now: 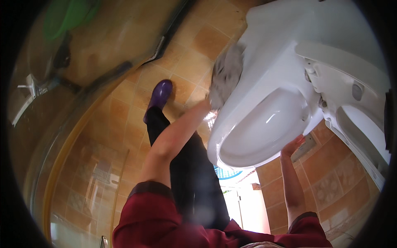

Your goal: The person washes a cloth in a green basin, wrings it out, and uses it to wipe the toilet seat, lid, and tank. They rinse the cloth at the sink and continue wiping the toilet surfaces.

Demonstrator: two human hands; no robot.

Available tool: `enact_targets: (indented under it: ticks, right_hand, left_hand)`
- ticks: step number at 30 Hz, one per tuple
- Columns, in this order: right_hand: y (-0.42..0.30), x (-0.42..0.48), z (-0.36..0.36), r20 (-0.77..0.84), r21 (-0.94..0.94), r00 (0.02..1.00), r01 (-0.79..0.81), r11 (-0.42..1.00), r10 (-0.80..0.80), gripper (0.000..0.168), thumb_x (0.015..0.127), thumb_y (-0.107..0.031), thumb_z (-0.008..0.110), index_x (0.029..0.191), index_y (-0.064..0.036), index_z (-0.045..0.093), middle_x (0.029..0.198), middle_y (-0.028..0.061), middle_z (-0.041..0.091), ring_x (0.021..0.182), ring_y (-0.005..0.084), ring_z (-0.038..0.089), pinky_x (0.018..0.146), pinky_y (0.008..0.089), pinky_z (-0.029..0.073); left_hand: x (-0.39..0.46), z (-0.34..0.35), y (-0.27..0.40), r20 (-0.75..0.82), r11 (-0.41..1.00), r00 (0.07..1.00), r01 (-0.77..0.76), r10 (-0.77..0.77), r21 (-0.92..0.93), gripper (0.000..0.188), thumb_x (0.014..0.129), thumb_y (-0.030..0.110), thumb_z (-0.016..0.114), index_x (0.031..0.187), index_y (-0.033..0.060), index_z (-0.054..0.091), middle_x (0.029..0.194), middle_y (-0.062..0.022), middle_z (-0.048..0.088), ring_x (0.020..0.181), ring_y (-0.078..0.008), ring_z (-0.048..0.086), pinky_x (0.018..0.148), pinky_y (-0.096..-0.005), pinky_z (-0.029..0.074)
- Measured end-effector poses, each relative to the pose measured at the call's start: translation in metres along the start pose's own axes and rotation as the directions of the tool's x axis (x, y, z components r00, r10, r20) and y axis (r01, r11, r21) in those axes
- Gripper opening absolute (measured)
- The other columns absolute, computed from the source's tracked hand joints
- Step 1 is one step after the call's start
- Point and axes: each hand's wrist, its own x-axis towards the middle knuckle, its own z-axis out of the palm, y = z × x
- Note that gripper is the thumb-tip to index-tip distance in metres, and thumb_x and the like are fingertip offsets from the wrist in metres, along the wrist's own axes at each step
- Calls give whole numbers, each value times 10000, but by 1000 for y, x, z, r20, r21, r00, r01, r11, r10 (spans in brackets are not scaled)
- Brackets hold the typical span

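A white ceramic toilet bowl (266, 124) fills the right centre, its seat and lid (356, 93) raised. On the bowl's outer left side, my left hand (209, 104) is on a crumpled grey cloth (228, 73), which is blurred and hides most of the fingers. My right hand (293, 145) rests against the bowl's outer right edge near the seat hinges; how its fingers lie against the underside is not plain. The inside of the bowl looks white and glossy.
Brown tiles cover the floor (189, 68) around a purple shoe (161, 93). A curved glass shower screen with a yellow-brown edge (66, 148) stands at left, a green object (68, 18) behind it. A blue mesh item (228, 173) lies beyond the bowl's front.
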Motion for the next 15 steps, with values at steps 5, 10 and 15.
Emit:
enact_targets:
  ticks: [5, 10, 15]
  right_hand:
    - [-14, -5, 4, 46, 198, 998, -51, 979, 43, 466, 903, -367, 313, 1141, 31, 358, 1101, 227, 447, 962, 318, 479, 822, 397, 392]
    - [-18, -5, 4, 1, 176, 998, -64, 982, 65, 450, 893, -367, 325, 1076, 39, 390, 1049, 191, 406, 983, 300, 430, 859, 387, 360]
    - [-13, -4, -2, 145, -209, 979, 170, 963, -141, 437, 883, -328, 343, 1107, 45, 385, 1053, 204, 400, 985, 340, 426, 867, 405, 350]
  left_hand:
    - [-64, -18, 24, 165, 892, 969, 233, -182, -387, 303, 792, 195, 430, 1038, 24, 478, 1038, -140, 473, 1002, -247, 444, 850, -316, 359]
    - [40, -40, 38, -453, 951, 861, -299, 231, -83, 274, 770, 174, 429, 992, 21, 482, 966, -113, 514, 913, -239, 501, 755, -309, 414]
    - [143, 6, -29, -296, 994, 949, -108, 113, 35, 260, 782, 165, 421, 992, 30, 493, 956, -112, 527, 897, -247, 504, 775, -323, 408]
